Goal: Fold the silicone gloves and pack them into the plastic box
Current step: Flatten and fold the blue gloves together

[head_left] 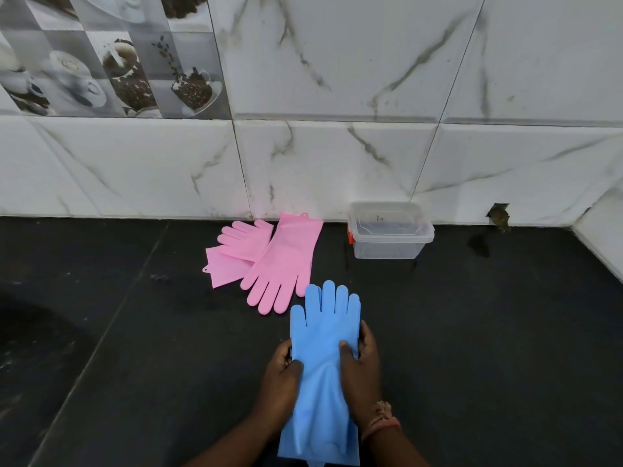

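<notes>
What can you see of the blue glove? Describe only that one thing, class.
The blue glove looks like smooth, floppy silicone, long-cuffed, its fingers pointing away toward the wall and its cuff toward the person. It lies unfolded, lengthwise over the dark counter. The left hand grips its left edge and the right hand its right edge, thumbs on top. Its fingertips lie close beside the pink glove; whether they touch is unclear.

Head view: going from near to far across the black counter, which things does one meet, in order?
Person's left hand and right hand gripping the blue silicone glove → large pink silicone glove → clear plastic box with lid → white marble-patterned wall tiles.
</notes>
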The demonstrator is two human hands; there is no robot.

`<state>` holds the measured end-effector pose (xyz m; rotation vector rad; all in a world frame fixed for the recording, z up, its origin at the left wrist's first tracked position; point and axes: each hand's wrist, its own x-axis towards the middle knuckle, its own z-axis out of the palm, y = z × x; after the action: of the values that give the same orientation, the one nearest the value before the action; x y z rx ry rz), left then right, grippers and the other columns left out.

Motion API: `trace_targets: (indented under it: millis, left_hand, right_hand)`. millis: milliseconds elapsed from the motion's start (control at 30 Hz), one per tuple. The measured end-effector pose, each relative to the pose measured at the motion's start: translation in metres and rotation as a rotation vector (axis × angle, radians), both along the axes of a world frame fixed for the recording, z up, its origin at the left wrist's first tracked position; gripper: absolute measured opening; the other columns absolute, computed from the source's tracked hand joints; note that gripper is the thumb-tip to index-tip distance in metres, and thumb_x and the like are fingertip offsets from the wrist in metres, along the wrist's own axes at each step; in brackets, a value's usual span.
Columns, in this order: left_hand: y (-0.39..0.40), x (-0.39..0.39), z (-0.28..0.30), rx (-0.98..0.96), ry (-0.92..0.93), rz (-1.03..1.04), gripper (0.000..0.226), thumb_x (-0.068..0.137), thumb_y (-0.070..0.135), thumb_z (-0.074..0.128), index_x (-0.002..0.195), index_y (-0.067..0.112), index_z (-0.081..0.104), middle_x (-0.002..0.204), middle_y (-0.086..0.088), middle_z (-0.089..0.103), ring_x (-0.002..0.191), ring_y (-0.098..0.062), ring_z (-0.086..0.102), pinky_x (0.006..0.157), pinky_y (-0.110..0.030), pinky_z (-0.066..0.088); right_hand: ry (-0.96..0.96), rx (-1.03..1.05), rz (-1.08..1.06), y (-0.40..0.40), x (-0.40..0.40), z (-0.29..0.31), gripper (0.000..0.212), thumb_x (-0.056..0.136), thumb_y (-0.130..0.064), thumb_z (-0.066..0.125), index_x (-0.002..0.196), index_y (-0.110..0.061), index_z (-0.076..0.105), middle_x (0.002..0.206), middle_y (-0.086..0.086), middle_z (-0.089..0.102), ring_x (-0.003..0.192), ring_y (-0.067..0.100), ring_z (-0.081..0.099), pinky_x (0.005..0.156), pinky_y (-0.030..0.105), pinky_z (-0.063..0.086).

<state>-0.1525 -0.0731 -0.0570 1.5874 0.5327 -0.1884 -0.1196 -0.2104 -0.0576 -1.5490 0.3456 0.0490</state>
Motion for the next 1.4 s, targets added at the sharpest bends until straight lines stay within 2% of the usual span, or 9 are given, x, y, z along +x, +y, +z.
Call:
trace_targets:
  millis: [167, 267, 400, 500, 633, 767, 933, 1233, 1400]
  left_hand:
    - [0.001, -0.002, 0.003, 0.034, 0.002, 0.003, 0.038, 0.099, 0.010, 0.058, 0.133, 0.027, 0.055, 0.119, 0.005, 0.072, 0.102, -0.013, 0.073, 0.088, -0.037, 0.062]
    - [0.006, -0.008, 0.005, 0.088, 0.037, -0.023, 0.049, 0.096, 0.014, 0.067, 0.141, 0.023, 0.049, 0.114, -0.001, 0.071, 0.100, -0.017, 0.074, 0.091, -0.044, 0.062]
    - [0.018, -0.032, 0.006, 0.193, 0.127, -0.104, 0.078, 0.090, 0.024, 0.079, 0.155, 0.022, 0.037, 0.111, -0.004, 0.069, 0.101, -0.020, 0.072, 0.086, -0.041, 0.060]
    - [0.022, -0.052, 0.007, 0.264, 0.160, -0.169, 0.092, 0.082, 0.024, 0.087, 0.157, 0.021, 0.035, 0.108, -0.001, 0.068, 0.098, -0.014, 0.069, 0.076, -0.029, 0.054]
    - [0.024, -0.062, 0.010, 0.406, 0.171, -0.234, 0.072, 0.079, 0.016, 0.088, 0.142, 0.020, 0.054, 0.093, 0.001, 0.069, 0.081, -0.004, 0.065, 0.061, -0.017, 0.044]
    - [0.028, -0.061, 0.011, 0.489, 0.188, -0.203, 0.042, 0.079, 0.012, 0.086, 0.116, 0.017, 0.066, 0.085, 0.002, 0.069, 0.079, -0.013, 0.066, 0.063, -0.023, 0.045]
    - [0.030, -0.062, 0.006, 0.557, 0.182, -0.167, 0.020, 0.080, 0.016, 0.085, 0.094, 0.019, 0.072, 0.078, 0.009, 0.069, 0.077, -0.012, 0.067, 0.058, -0.017, 0.043]
    - [0.030, -0.070, 0.000, 0.737, 0.056, -0.217, 0.010, 0.084, 0.028, 0.083, 0.085, 0.025, 0.074, 0.077, 0.012, 0.069, 0.066, 0.003, 0.060, 0.052, -0.013, 0.034]
    - [0.039, -0.069, -0.005, 0.823, 0.103, -0.298, 0.024, 0.083, 0.046, 0.080, 0.078, 0.028, 0.066, 0.075, 0.013, 0.067, 0.065, 0.002, 0.059, 0.052, -0.017, 0.033]
  right_hand:
    - [0.040, -0.155, 0.109, -0.011, 0.002, 0.014, 0.070, 0.092, -0.015, 0.065, 0.152, -0.021, 0.028, 0.142, -0.005, 0.048, 0.126, 0.017, 0.052, 0.103, 0.035, 0.047]
    - [0.039, -0.250, 0.252, -0.031, 0.006, 0.026, 0.059, 0.087, -0.018, 0.070, 0.139, -0.024, 0.044, 0.132, -0.006, 0.059, 0.114, 0.011, 0.061, 0.095, 0.031, 0.051]
    - [0.235, -0.352, 0.349, -0.049, -0.017, 0.021, 0.051, 0.081, -0.032, 0.077, 0.122, -0.028, 0.048, 0.099, -0.007, 0.068, 0.085, 0.006, 0.069, 0.067, 0.024, 0.057]
    - [0.317, -0.371, 0.327, -0.054, -0.043, 0.009, 0.048, 0.079, -0.028, 0.078, 0.114, -0.025, 0.046, 0.091, 0.001, 0.066, 0.081, 0.016, 0.070, 0.075, 0.045, 0.061]
    - [0.306, -0.443, 0.333, -0.055, -0.062, 0.004, 0.044, 0.077, -0.020, 0.079, 0.109, -0.023, 0.049, 0.082, 0.004, 0.065, 0.074, 0.019, 0.069, 0.071, 0.050, 0.061]
    - [0.307, -0.380, 0.326, -0.049, -0.072, 0.005, 0.032, 0.079, -0.006, 0.074, 0.097, -0.021, 0.053, 0.078, 0.010, 0.065, 0.068, 0.023, 0.071, 0.058, 0.044, 0.062]
    - [0.359, -0.301, 0.286, -0.047, -0.075, 0.004, 0.023, 0.084, -0.002, 0.070, 0.095, -0.015, 0.054, 0.079, 0.012, 0.065, 0.056, 0.021, 0.068, 0.047, 0.033, 0.058]
    - [0.327, -0.440, 0.289, -0.046, -0.075, -0.002, 0.017, 0.080, -0.009, 0.072, 0.086, -0.012, 0.057, 0.080, 0.011, 0.067, 0.058, 0.027, 0.070, 0.050, 0.042, 0.061]
    - [0.225, -0.742, 0.405, -0.046, -0.071, -0.005, 0.021, 0.077, -0.023, 0.074, 0.077, -0.018, 0.054, 0.074, -0.006, 0.061, 0.062, 0.006, 0.057, 0.056, 0.025, 0.045]
